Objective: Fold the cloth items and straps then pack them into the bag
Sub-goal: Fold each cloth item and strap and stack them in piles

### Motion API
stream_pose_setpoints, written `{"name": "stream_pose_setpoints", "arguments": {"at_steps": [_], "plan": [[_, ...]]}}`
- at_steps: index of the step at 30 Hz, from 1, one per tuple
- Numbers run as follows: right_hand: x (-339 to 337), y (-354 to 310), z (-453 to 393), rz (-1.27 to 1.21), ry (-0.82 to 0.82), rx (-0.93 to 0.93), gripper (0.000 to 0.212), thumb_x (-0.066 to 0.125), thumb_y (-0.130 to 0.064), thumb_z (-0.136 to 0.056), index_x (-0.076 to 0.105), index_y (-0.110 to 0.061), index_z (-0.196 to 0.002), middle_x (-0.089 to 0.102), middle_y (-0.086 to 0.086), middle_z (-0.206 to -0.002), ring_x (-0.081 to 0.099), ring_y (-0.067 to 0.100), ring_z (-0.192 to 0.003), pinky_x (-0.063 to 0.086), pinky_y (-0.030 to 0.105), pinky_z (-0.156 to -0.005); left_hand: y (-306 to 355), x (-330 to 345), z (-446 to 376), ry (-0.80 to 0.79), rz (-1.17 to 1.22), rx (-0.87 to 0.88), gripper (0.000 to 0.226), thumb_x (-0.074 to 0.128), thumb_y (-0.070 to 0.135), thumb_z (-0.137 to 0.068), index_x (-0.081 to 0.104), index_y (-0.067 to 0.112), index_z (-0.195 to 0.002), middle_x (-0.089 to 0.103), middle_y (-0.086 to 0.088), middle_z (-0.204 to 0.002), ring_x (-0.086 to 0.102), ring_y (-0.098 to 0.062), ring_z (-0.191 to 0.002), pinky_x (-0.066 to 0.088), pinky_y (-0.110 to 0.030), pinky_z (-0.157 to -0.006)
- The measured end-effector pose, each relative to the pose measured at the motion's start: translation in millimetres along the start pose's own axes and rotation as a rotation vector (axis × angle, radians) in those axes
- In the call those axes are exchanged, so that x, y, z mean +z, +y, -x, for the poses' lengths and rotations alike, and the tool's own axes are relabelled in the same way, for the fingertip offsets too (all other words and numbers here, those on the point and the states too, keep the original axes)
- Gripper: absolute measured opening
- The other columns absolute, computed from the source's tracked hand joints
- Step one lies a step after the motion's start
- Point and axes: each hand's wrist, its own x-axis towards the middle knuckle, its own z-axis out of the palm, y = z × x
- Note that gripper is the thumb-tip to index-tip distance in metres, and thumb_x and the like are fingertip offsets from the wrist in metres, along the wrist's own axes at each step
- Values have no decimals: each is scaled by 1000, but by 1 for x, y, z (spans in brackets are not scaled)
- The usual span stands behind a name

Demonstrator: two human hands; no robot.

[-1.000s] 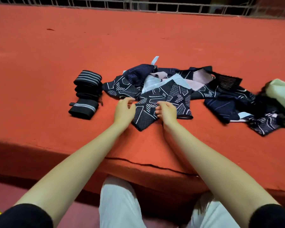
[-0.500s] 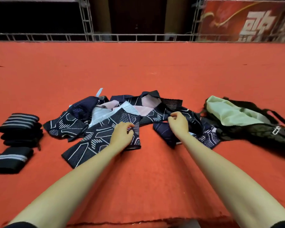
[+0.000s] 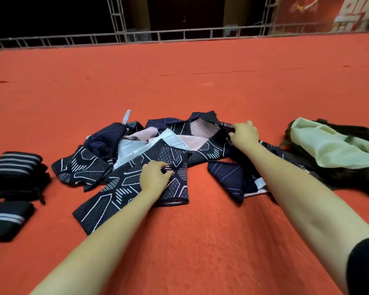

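A heap of dark navy patterned cloth items with pale pink linings lies on the red carpeted platform. My left hand pinches a fold of the nearest patterned cloth piece. My right hand grips the dark ribbed edge of a cloth item at the back right of the heap. Folded black straps with grey stripes are stacked at the far left, one more strap lying in front of them. A black bag with pale green lining lies open at the right.
A metal railing runs along the platform's far edge, with a red banner behind it at the top right. Another dark cloth piece lies between my right forearm and the heap.
My right hand moved from the front cloth piece to the right and farther back, onto the ribbed edge. My left hand shifted right along the front piece. The view rose, and the bag came fully into sight.
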Motion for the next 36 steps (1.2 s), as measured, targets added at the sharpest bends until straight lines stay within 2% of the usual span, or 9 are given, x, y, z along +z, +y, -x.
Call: {"name": "stream_pose_setpoints", "arguments": {"at_steps": [5, 11, 14, 16, 19, 23, 31, 34, 36], "plan": [[-15, 0, 32, -177, 245, -85, 20, 55, -15, -88, 58, 3, -82, 61, 28, -87, 52, 41, -91, 36, 42, -71, -1, -4, 7, -38, 18, 59, 37, 63, 31, -83, 65, 19, -118, 65, -4, -116, 56, -26, -110, 45, -34, -89], [-63, -11, 116, -357, 415, -306, 22, 57, -13, -89, 64, -2, -107, 67, 17, -97, 56, 37, -94, 37, 37, -81, 11, -26, 49, -168, 322, -4, 47, 60, 22, -86, 52, 15, -132, 56, -8, -129, 56, -23, -114, 42, -34, -100], [-74, -15, 170, -313, 425, -427, 34, 56, -13, -88, 61, -2, -119, 67, 17, -103, 59, 35, -94, 37, 33, -84, 25, -40, 78, -160, 672, -146, 37, 54, 18, -91, 53, 14, -128, 58, -11, -120, 62, -20, -88, 53, -42, -89], [-73, -15, 205, -298, 394, -502, 36, 56, -14, -86, 61, -1, -120, 67, 16, -95, 59, 34, -88, 38, 31, -80, 43, -47, 98, -249, 956, -313, 31, 46, 18, -97, 49, 11, -128, 58, -11, -113, 60, -17, -75, 59, -33, -70], [-61, -8, 252, -300, 299, -644, 28, 55, -13, -86, 67, -3, -109, 66, 11, -85, 53, 22, -83, 39, 27, -77, 61, -56, 130, -438, 1209, -465, 34, 38, 27, -101, 42, 11, -131, 56, -13, -115, 61, -24, -77, 55, -24, -55], [-46, 7, 301, -306, 118, -671, 27, 50, -21, -88, 71, -9, -101, 65, 5, -81, 46, 15, -83, 38, 24, -75, 56, -52, 148, -458, 1128, -481, 40, 40, 34, -100, 38, 15, -135, 52, -12, -118, 60, -29, -91, 53, -31, -68], [-58, 21, 325, -274, 57, -609, 33, 47, -33, -90, 71, -17, -105, 64, -1, -84, 55, 17, -84, 43, 29, -75, 65, -33, 154, -654, 941, -351, 48, 56, 35, -93, 44, 11, -133, 60, -11, -106, 64, -17, -68, 54, -25, -53], [-63, 30, 332, -333, 128, -561, 36, 47, -29, -91, 65, -15, -118, 64, 1, -103, 55, 16, -98, 42, 26, -89, 84, -25, 154, -507, 991, -276, 49, 62, 8, -86, 43, 6, -131, 66, -15, -97, 68, -25, -62, 54, -31, -50], [-64, 37, 335, -475, 194, -436, 38, 48, -24, -90, 60, -13, -124, 61, -2, -115, 52, 10, -108, 37, 20, -97, 90, -26, 152, -332, 915, -184, 62, 59, -4, -80, 38, 11, -137, 67, -15, -105, 67, -31, -89, 53, -36, -74]]}}
